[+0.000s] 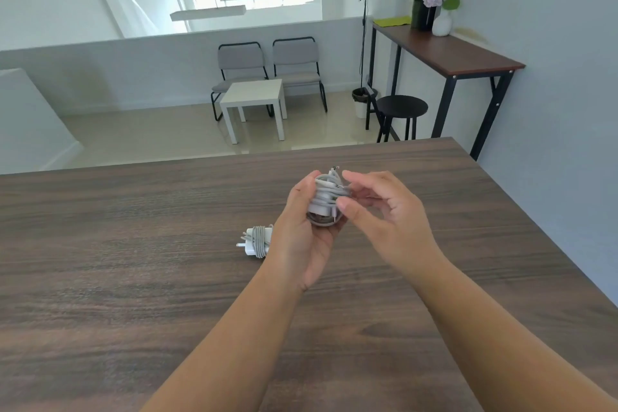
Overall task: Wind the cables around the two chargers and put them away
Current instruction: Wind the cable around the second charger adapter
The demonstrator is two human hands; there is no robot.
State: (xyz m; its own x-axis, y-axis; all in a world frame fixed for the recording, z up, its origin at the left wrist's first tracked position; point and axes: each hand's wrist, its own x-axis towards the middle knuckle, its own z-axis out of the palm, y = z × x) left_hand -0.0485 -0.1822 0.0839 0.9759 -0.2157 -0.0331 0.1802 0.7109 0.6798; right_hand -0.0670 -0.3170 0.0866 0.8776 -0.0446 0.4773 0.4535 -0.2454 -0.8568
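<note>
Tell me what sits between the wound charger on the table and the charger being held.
In the head view, only the left hand: it grips the held charger, and the wound charger lies just beside it on the table.

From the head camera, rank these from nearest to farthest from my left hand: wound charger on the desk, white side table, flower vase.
From the left hand:
1. Wound charger, just to its left on the desk.
2. White side table, ahead on the floor.
3. Flower vase, far right on the high table.

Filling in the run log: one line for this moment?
left hand holds second charger | right hand at its cable | first charger wound, on table
</note>
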